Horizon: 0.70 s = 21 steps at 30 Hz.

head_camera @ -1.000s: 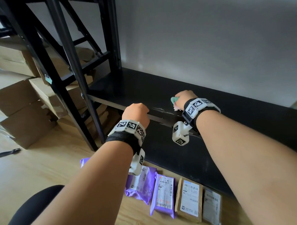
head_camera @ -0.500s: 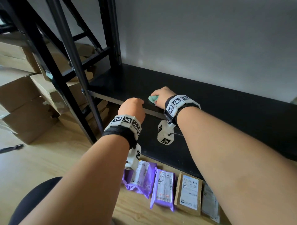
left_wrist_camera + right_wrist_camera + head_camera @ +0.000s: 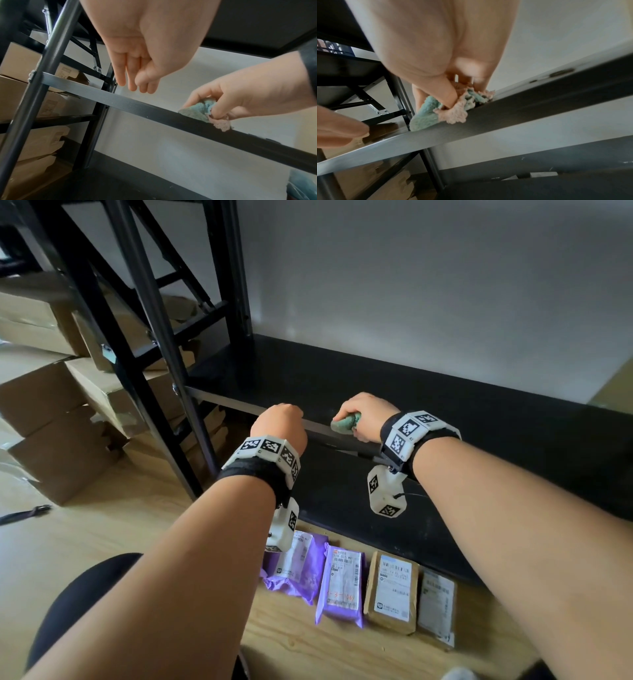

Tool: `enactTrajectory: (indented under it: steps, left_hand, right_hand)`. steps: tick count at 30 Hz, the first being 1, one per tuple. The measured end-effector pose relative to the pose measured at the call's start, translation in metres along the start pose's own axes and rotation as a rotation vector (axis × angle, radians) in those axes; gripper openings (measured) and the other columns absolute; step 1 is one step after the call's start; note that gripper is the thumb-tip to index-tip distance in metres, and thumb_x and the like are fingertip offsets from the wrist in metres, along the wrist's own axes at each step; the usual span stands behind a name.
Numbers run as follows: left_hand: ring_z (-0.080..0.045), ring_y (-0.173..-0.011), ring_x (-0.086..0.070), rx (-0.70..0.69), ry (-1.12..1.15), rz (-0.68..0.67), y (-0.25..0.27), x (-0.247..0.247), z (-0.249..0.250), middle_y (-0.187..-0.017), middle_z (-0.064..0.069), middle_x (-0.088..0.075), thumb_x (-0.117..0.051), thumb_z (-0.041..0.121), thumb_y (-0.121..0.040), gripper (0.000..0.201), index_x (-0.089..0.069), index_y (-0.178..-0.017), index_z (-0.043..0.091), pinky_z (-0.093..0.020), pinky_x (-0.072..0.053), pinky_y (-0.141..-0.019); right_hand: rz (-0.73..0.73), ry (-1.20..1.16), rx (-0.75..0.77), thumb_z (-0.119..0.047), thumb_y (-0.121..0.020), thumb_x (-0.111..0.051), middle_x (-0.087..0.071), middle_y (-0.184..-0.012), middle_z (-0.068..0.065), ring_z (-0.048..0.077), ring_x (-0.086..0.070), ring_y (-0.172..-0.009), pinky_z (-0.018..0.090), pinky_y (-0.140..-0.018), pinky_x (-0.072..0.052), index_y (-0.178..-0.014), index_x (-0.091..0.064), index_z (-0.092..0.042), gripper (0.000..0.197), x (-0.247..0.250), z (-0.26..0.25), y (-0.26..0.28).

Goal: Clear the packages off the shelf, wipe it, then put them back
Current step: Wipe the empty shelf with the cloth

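Note:
The black shelf (image 3: 462, 419) is bare. My right hand (image 3: 363, 414) grips a crumpled green and pink cloth (image 3: 346, 423) and presses it on the shelf's front edge (image 3: 120, 100). In the right wrist view the thumb and fingers (image 3: 450, 98) pinch the cloth (image 3: 426, 119) against that edge. My left hand (image 3: 282, 422) hovers just left of it over the same edge, its fingers (image 3: 132, 81) loosely bent and holding nothing. Several packages lie in a row on the floor below: two purple (image 3: 299, 563) (image 3: 342, 585), one brown (image 3: 392, 590) and one grey-brown (image 3: 436, 601).
Black uprights and braces of the rack (image 3: 147, 337) stand to the left. Cardboard boxes (image 3: 58, 419) are stacked behind them on the wooden floor (image 3: 102, 529). A lower black shelf (image 3: 342, 501) runs under the wiped one. A white wall (image 3: 428, 285) backs the rack.
My right hand slid the cloth left along the front edge toward my left hand, then back a little to the right. The left hand stayed by the edge.

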<state>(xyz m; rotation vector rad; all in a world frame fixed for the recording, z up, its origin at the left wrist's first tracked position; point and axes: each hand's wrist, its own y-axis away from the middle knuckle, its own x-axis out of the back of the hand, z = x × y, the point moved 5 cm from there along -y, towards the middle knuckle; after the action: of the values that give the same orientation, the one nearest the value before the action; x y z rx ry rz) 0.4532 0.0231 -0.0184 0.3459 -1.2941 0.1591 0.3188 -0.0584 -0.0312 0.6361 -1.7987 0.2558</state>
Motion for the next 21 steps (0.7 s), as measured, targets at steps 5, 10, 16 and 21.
enactTrajectory:
  steps: [5,10,16,21]
  left_hand:
    - [-0.025,-0.122,-0.053,-0.036,-0.015,0.020,0.004,-0.009,0.012,-0.135,-0.007,-0.053,-0.050,0.006,-0.091,0.045,-0.052,-0.135,0.017,-0.035,-0.045,-0.097]
    - [-0.026,-0.122,-0.053,-0.079,0.020,0.042,-0.003,-0.015,0.023,-0.135,-0.006,-0.052,-0.050,0.004,-0.088,0.045,-0.055,-0.131,0.017,-0.036,-0.047,-0.097]
    - [-0.027,-0.118,-0.054,-0.006,0.059,0.096,-0.021,-0.022,0.017,-0.131,-0.007,-0.053,-0.053,0.004,-0.088,0.045,-0.055,-0.131,0.014,-0.035,-0.048,-0.091]
    - [-0.027,-0.115,-0.055,-0.056,0.099,0.194,-0.022,-0.025,0.011,-0.126,-0.005,-0.056,-0.051,0.002,-0.087,0.041,-0.061,-0.125,0.015,-0.033,-0.048,-0.090]
  right_hand:
    - [0.006,-0.060,-0.075,0.009,-0.075,-0.064,-0.061,-0.119,-0.003,0.020,-0.062,-0.098,0.033,-0.077,-0.055,-0.112,-0.070,-0.027,0.052,0.009,0.014,0.016]
    - [0.235,-0.183,-0.251,-0.006,-0.080,-0.066,-0.065,-0.122,-0.001,0.020,-0.062,-0.099,0.026,-0.075,-0.050,-0.127,-0.063,-0.027,0.051,0.024,0.038,0.008]
    - [0.149,0.180,-0.318,-0.021,-0.084,-0.069,-0.065,-0.116,0.003,0.026,-0.055,-0.111,0.038,-0.099,-0.037,-0.120,-0.061,-0.026,0.038,0.024,0.040,-0.015]
    - [0.094,0.204,-0.214,-0.020,-0.092,-0.061,-0.062,-0.122,0.006,0.028,-0.051,-0.118,0.042,-0.105,-0.034,-0.125,-0.060,-0.025,0.034,0.017,0.013,-0.040]
